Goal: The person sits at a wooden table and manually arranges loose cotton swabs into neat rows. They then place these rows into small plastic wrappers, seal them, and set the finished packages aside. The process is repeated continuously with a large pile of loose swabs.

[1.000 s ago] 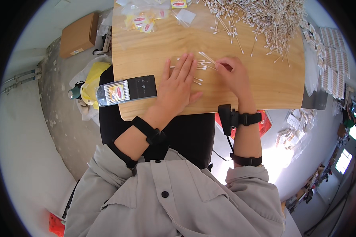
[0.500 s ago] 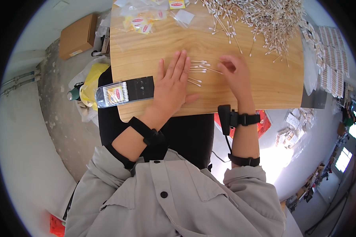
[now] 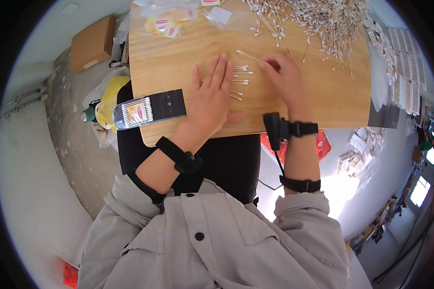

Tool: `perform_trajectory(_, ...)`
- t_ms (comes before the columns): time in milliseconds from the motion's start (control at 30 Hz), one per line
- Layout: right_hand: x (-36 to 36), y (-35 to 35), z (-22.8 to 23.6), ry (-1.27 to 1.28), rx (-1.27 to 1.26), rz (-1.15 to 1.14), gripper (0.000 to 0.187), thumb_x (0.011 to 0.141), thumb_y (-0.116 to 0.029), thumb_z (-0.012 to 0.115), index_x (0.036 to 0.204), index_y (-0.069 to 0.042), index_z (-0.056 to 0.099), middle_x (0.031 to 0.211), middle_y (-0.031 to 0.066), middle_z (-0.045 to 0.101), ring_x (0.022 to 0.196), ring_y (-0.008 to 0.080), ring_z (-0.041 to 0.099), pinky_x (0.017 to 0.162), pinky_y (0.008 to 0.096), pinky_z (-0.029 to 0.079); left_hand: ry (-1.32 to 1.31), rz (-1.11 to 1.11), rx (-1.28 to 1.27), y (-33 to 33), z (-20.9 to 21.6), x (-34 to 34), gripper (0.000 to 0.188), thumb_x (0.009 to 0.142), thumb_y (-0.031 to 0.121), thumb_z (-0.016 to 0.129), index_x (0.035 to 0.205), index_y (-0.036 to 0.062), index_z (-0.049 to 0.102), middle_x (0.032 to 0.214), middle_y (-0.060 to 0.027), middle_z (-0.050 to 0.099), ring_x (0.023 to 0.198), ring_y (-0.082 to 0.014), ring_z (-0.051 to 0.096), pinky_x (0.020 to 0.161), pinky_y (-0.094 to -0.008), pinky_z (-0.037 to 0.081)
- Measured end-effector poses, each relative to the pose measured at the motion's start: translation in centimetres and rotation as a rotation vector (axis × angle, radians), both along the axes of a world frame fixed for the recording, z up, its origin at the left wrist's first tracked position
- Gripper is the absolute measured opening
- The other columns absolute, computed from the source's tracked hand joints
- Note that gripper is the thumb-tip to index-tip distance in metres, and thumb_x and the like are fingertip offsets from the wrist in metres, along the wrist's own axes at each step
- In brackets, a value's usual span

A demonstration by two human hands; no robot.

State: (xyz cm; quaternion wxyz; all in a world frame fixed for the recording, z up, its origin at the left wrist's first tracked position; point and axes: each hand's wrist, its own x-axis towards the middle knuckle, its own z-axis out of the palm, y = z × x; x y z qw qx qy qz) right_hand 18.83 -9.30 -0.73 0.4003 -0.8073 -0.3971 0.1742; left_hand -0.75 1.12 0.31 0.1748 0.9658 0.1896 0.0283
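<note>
My left hand [image 3: 210, 98] lies flat on the wooden table [image 3: 330, 101], fingers stretched out. Several cotton swabs [image 3: 242, 72] poke out to the right from beneath or beside its fingers; their other ends are hidden. To the right, my right hand [image 3: 283, 77] is closed in a pinch on a single cotton swab [image 3: 248, 55], whose far tip points up and left. A clear packet of cotton swabs [image 3: 137, 113] with a yellow card inside rests on a black strip [image 3: 168, 103] left of my left hand.
A big loose heap of cotton swabs [image 3: 335, 26] covers the far right of the table. Clear bags with yellow cards [image 3: 166, 26] lie at the far left. Bundled swabs [image 3: 405, 72] sit beyond the right edge. A cardboard box [image 3: 91, 44] and yellow bag [image 3: 110, 101] are on the left.
My right hand has moved slightly up and left, and the swab in it now slants up, clear of the others. The left hand stays flat. The whole view has shifted a little.
</note>
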Motion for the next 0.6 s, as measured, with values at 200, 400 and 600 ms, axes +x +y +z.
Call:
perform_trajectory(200,-1.5,3.4,0.4,-0.044,-0.099,0.260,0.014,0.091,-0.015,0.067,0.103,-0.008,0.071,0.098,0.0076,0.060,0.087,0.0174,0.063,0.076,0.0303,0.051,-0.075,0.080,-0.001,0.3,0.3,-0.7,0.125,0.060,0.056,0.081,0.152,-0.0036,0.022,0.160,-0.0194,0.020,0.150,-0.0317,0.018,0.118,-0.0560,0.014)
perform_trajectory(400,-4.1,0.8,-0.6,0.413,0.431,-0.279,0.029,0.102,-0.021,0.052,0.122,-0.002,0.061,0.117,0.0122,0.058,0.110,0.0216,0.057,0.094,0.0321,0.046,-0.069,0.154,0.016,0.6,-1.0,-2.9,0.124,0.060,0.056,0.082,0.151,-0.0036,0.023,0.159,-0.0210,0.022,0.149,-0.0337,0.019,0.118,-0.0555,0.017)
perform_trajectory(600,-8.1,3.9,-2.9,0.405,0.600,-0.235,0.046,0.107,-0.033,0.036,0.132,0.003,0.050,0.132,0.0133,0.051,0.121,0.0229,0.051,0.104,0.0345,0.040,-0.140,0.046,-0.009,1.0,-1.2,-0.7,0.117,0.065,0.051,0.082,0.151,-0.0025,0.024,0.158,-0.0203,0.024,0.148,-0.0333,0.022,0.118,-0.0512,0.021)
